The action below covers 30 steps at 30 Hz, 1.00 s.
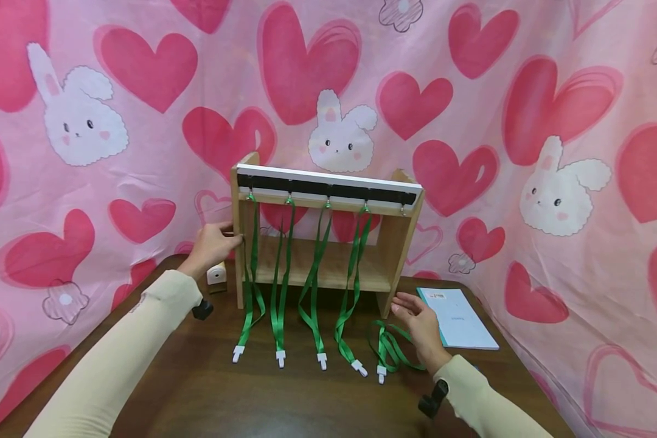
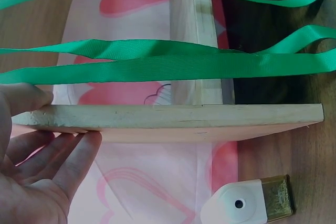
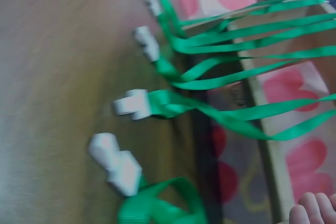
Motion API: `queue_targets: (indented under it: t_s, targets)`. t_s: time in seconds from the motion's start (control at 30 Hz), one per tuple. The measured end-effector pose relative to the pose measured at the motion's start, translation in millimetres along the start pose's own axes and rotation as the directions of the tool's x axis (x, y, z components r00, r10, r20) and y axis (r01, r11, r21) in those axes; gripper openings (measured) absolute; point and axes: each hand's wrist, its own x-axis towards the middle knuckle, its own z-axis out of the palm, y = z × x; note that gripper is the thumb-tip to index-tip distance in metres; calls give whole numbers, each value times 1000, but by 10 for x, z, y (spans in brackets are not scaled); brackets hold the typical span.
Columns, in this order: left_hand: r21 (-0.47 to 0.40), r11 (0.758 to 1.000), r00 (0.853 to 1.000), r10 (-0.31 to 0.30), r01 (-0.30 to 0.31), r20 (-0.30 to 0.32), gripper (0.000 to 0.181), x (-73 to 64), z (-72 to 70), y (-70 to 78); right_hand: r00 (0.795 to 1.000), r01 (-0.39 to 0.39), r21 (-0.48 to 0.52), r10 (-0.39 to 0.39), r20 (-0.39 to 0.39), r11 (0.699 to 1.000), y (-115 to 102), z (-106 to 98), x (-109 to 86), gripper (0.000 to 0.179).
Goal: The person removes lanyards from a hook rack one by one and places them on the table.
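A wooden rack point(image 1: 320, 278) stands tilted in view on the table, a white bar with a black strip point(image 1: 328, 184) across its top front. Several green lanyards point(image 1: 313, 286) hang from the bar's hooks, their white clips point(image 3: 134, 103) lying toward the table's front. The rightmost hook point(image 1: 403, 210) bears none. My left hand point(image 1: 210, 246) grips the rack's left side panel point(image 2: 173, 116), thumb on one side and fingers on the other. My right hand point(image 1: 420, 325) is by the lower right panel, fingers loosely extended at its edge. Beneath it a loose green lanyard point(image 1: 390, 347) lies looped on the table.
Right of the rack, a white booklet point(image 1: 460, 317) with a teal edge lies on the brown table point(image 1: 252, 398). A small white object with a round hole point(image 2: 239, 200) stands left of the rack. A pink heart-and-rabbit curtain point(image 1: 142, 140) hangs close behind and at both sides.
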Motion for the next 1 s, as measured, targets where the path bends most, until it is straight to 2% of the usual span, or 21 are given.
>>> queue_targets:
  t_s: [0.1, 0.2, 0.37, 0.47, 0.53, 0.63, 0.87, 1.0]
  targets:
    - [9, 1000, 1000, -2, 2, -3, 51, -4, -3, 0, 999, 46, 78, -45, -6, 996, -120, -44, 28, 42]
    - [15, 1000, 1000, -4, 4, 4, 51, -6, -4, 3, 993, 121, 194, -119, -24, 974, -242, -111, 69, 38]
    - [17, 1000, 1000, -10, 10, 15, 52, -9, -8, 20, 966, 258, 378, -248, -74, 889, -486, -234, 163, 31]
    - [21, 1000, 1000, -9, 9, 16, 52, -15, -13, 31, 949, 310, 430, -302, -88, 848, -635, -281, 222, 27]
    - [24, 1000, 1000, -11, 11, 16, 52, -18, -19, 34, 939, 337, 442, -330, -96, 832, -737, -294, 255, 25]
    - [20, 1000, 1000, -17, 17, 21, 52, -21, -23, 37, 928, 364, 433, -360, -94, 825, -898, -315, 296, 24]
    - [14, 1000, 999, -28, 27, 36, 52, -16, -25, 34, 903, 426, 358, -412, -119, 831, -1334, -393, 381, 25]
    - [15, 1000, 999, -28, 28, 37, 52, -21, -26, 32, 895, 443, 328, -435, -103, 834, -1529, -384, 419, 36]
